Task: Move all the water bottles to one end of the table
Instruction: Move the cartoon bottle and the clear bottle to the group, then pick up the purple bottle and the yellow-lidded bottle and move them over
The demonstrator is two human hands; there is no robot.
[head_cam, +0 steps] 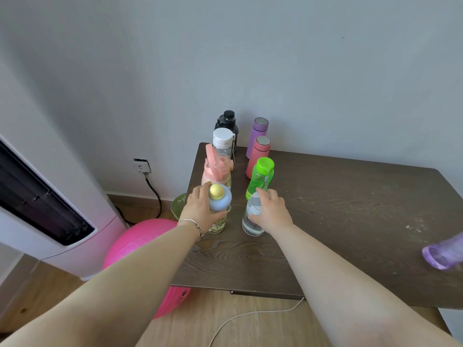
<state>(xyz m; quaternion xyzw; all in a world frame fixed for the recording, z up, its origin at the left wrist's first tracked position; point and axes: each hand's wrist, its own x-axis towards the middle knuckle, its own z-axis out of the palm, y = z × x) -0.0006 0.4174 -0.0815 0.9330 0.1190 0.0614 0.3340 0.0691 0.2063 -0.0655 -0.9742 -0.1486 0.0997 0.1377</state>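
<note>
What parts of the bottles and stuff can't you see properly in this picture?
- Purple bottle, head view: blurred and cut off by the right edge.
- Black bottle: its lower half is hidden behind the white-capped bottle.
- Clear bottle: the right hand covers its top.
- Green thing beyond the table: the left hand hides most of it.

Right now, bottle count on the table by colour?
Black bottle: 1
White-capped clear bottle: 1
Pink bottles, the handled one and the flask: 2
Purple, the flask and the blurred bottle at the right edge: 2
Green bottle: 1
Blue-capped bottle in left hand: 1
Clear bottle in right hand: 1
Total: 9
</note>
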